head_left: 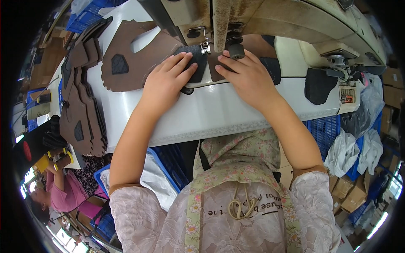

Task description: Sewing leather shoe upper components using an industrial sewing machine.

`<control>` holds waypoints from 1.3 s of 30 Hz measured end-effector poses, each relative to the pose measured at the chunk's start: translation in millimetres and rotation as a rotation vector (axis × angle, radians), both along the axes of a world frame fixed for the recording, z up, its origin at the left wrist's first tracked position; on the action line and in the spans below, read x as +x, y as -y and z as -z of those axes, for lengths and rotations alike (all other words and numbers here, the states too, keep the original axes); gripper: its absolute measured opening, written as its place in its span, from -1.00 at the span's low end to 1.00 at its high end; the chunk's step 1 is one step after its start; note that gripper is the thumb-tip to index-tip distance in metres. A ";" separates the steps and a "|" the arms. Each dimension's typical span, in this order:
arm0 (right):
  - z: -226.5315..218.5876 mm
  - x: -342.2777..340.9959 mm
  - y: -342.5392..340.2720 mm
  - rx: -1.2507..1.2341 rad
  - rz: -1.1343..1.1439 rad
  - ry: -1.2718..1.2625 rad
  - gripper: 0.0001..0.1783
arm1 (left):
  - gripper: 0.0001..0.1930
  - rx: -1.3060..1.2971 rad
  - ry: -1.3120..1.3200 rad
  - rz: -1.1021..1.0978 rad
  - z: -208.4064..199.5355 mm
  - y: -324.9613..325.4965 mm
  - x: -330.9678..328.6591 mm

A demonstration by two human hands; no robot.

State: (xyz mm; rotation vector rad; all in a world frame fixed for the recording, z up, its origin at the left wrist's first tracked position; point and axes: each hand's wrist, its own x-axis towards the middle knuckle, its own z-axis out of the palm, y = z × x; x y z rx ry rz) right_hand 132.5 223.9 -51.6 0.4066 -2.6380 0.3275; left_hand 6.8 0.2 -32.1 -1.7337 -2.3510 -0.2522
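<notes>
My left hand (163, 82) lies palm down, fingers stretched, across a brown leather-like cut piece (122, 46) and a black patch (196, 69). That patch reaches up to the presser foot (205, 47) of a sewing machine (270, 21). To the right of the foot, my right hand (252, 80) rests flat with fingers spread on more brown material (216, 72). A black patch (271, 69) shows beside that hand. Another small black patch (120, 64) sits on the brown piece at the left. The needle's point cannot be made out.
A stack of similar brown pieces (80, 107) overhangs the left end of the white table (202, 111). One loose black piece (319, 86) lies at the right. Blue crates (325, 133), plastic bags (344, 152) and cardboard boxes (353, 196) stand beyond. A person in pink (69, 192) sits at lower left.
</notes>
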 end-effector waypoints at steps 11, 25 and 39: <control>-0.2 -2.3 -1.5 -0.009 0.001 0.019 -0.68 | -0.47 -0.063 -0.043 -0.034 -8.8 -4.0 5.9; -3.5 -3.5 0.8 0.003 0.020 -0.030 -0.72 | -0.48 -0.054 -0.058 0.015 -1.0 6.1 6.8; -6.7 -17.1 -3.5 -0.058 0.009 -0.053 -0.78 | -0.49 0.011 -0.004 -0.017 -1.0 1.7 5.0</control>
